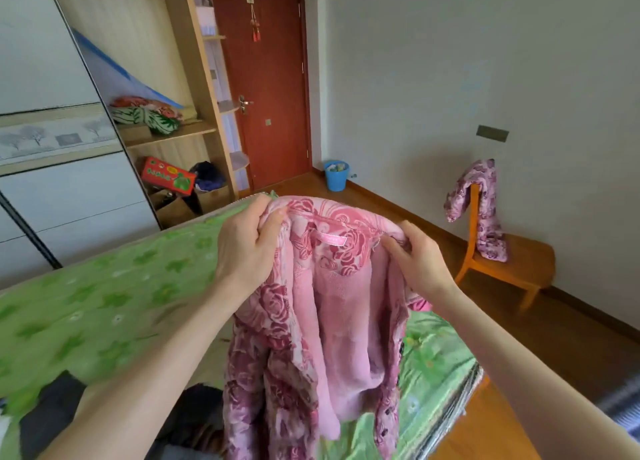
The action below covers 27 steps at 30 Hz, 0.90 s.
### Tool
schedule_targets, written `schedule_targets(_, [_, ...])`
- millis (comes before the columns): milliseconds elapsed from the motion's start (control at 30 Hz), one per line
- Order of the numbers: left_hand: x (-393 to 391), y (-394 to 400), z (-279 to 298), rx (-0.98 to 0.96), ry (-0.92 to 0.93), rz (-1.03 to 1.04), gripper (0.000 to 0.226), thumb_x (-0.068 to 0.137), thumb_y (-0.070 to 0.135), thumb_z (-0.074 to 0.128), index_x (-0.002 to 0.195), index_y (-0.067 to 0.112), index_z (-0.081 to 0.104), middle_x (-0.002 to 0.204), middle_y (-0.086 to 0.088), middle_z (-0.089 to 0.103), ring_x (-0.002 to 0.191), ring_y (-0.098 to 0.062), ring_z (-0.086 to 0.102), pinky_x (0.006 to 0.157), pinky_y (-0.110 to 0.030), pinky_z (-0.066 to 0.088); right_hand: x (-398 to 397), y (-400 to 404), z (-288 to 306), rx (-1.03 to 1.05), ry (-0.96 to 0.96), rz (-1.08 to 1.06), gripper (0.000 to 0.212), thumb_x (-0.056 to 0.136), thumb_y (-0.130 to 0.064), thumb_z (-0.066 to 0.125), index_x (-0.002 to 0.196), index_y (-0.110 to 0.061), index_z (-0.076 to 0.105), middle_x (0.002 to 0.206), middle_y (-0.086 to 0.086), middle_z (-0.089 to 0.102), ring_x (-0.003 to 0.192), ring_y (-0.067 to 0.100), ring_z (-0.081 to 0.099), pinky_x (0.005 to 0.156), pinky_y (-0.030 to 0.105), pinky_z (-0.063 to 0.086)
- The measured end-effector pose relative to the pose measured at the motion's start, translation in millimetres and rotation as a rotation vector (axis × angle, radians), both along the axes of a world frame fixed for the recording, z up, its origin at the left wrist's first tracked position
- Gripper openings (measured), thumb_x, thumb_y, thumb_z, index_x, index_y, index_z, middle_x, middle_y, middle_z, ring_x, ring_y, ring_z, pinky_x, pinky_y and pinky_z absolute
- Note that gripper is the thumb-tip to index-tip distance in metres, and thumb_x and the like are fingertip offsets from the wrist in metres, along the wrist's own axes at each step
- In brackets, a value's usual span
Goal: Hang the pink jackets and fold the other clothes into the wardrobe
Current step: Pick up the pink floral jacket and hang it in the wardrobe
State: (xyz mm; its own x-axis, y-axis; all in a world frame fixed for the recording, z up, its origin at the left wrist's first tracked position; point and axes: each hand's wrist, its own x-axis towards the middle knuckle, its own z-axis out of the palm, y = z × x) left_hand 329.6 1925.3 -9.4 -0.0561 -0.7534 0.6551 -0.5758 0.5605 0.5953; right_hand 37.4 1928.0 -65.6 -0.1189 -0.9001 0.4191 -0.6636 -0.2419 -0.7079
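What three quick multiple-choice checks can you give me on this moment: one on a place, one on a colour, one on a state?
1. Where is the second floral jacket?
A. Draped over the wooden chair's back
B. Hung on the door
C. In the blue bucket

2. What colour is the bed cover?
A. Red
B. Green
C. White

3. How is the held pink jacket being handled?
A. Lying folded on the bed
B. Gripped by one hand only
C. Gripped at the collar by both hands, hanging open

Answers:
1 A: the second jacket hangs over the chair by the wall.
2 B: the bed cover is green with a leafy print.
3 C: the left hand and right hand each grip the pink jacket by its collar, lining showing.
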Motion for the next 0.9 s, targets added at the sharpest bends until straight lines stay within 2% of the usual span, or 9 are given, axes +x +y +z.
schedule_targets(167, [-86.9,-9.2,15.5,-0.044,-0.086,-0.035,0.035,0.109,0.025,0.055,0.077,0.022,0.042,0.060,0.000,0.033,0.055,-0.015,0.033,0.053,-0.042,0.030,-102.0,-1.1,22.0,0.042,-0.096,0.057,0.021,0.107,-0.040,0.053,0.088,-0.033,0.050,0.078,-0.021,0.065,0.072,-0.003,0.059,0.064,0.020,0.043])
schedule_targets(200, [-103.6,-12.6,17.9,-0.044,-0.101,-0.037,0.033,0.109,0.024,0.055,0.078,0.017,0.044,0.060,-0.001,0.034,0.054,-0.016,0.034,0.053,-0.042,0.030,-122.9,-1.2,27.6,0.056,-0.106,0.085,0.014,0.107,-0.040,0.053,0.096,-0.031,0.056,0.084,-0.016,0.068,0.083,0.000,0.064,0.066,0.023,0.045])
schedule_targets(267, [-137.0,-20.0,22.7,-0.056,-0.128,-0.031,0.035,0.108,0.023,0.056,0.078,0.012,0.044,0.057,0.002,0.032,0.052,-0.015,0.032,0.052,-0.039,0.027,-165.1,-1.2,40.2,0.045,-0.103,0.125,0.035,0.107,-0.040,0.055,0.122,-0.009,0.060,0.109,0.004,0.066,0.112,0.014,0.059,0.082,0.030,0.048])
schedule_targets(333, [-170.7,-26.7,26.8,-0.073,-0.151,-0.018,0.037,0.109,0.024,0.055,0.075,0.019,0.040,0.055,0.007,0.030,0.049,-0.012,0.030,0.051,-0.035,0.023,-202.2,1.7,54.9,0.043,-0.086,0.155,0.051,0.103,-0.046,0.055,0.132,-0.004,0.057,0.117,0.008,0.067,0.115,0.021,0.060,0.096,0.035,0.050])
schedule_targets(500, [-252.4,-50.5,26.7,-0.062,-0.145,0.041,0.034,0.109,0.025,0.052,0.078,0.024,0.039,0.051,0.005,0.033,0.046,-0.018,0.037,0.049,-0.038,0.028,-283.3,3.4,82.2,0.041,0.020,0.215,0.053,0.097,-0.053,0.054,0.102,-0.001,0.060,0.098,0.025,0.066,0.088,0.037,0.066,0.084,0.057,0.053])
schedule_targets(667, [-326.6,-81.7,20.6,-0.015,-0.177,0.050,0.034,0.108,0.026,0.050,0.076,0.025,0.036,0.052,0.004,0.040,0.049,-0.024,0.043,0.053,-0.041,0.033,-351.2,-5.3,91.5,-0.017,0.184,0.106,0.056,0.102,-0.058,0.052,0.075,-0.009,0.047,0.064,-0.002,0.046,0.059,0.016,0.044,0.063,0.043,0.045])
schedule_targets(733, [-354.5,-95.6,16.0,0.011,-0.173,0.018,0.037,0.107,0.030,0.050,0.073,0.025,0.035,0.052,0.005,0.041,0.050,-0.024,0.043,0.054,-0.039,0.029,-377.1,-13.8,91.6,-0.042,0.258,0.010,0.043,0.104,-0.052,0.052,0.075,-0.020,0.053,0.062,-0.005,0.052,0.059,0.017,0.048,0.063,0.042,0.047])
schedule_targets(833, [-394.0,-115.9,10.2,0.027,-0.160,-0.030,0.043,0.102,0.042,0.049,0.072,0.014,0.036,0.052,0.002,0.037,0.052,-0.026,0.038,0.054,-0.039,0.029,-411.6,-26.6,90.8,-0.067,0.316,-0.094,0.033,0.105,-0.050,0.053,0.073,-0.058,0.052,0.066,-0.025,0.057,0.058,0.004,0.047,0.060,0.035,0.040])
schedule_targets(900, [-418.6,-131.7,8.7,0.029,-0.139,-0.063,0.049,0.098,0.050,0.050,0.072,0.011,0.036,0.054,-0.001,0.037,0.055,-0.027,0.037,0.054,-0.039,0.032,-433.2,-37.7,89.9,-0.058,0.322,-0.141,0.033,0.105,-0.052,0.052,0.071,-0.055,0.050,0.066,-0.026,0.057,0.059,0.004,0.048,0.059,0.033,0.038])
